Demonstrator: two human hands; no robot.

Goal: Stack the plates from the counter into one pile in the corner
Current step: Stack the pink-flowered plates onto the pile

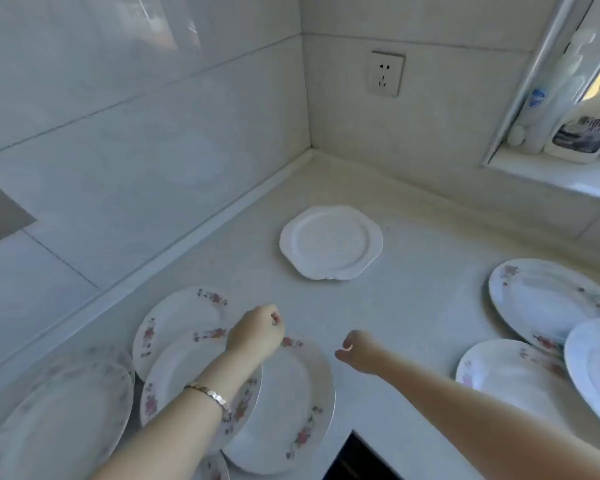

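Note:
A plain white plate (330,242) with a wavy rim lies alone on the counter (423,299), toward the corner. Several flowered plates overlap at the lower left; the nearest one (291,403) lies under my left hand (257,336), which hovers with its fingers curled and holds nothing. My right hand (357,351) hangs over bare counter to the right of that plate, fingers loosely curled and empty. More flowered plates (548,299) overlap at the right edge.
Tiled walls meet at the corner behind the white plate, with a socket (386,73) on the right wall. A window sill (551,174) at upper right holds bottles. A dark gap (357,462) opens at the counter's front edge.

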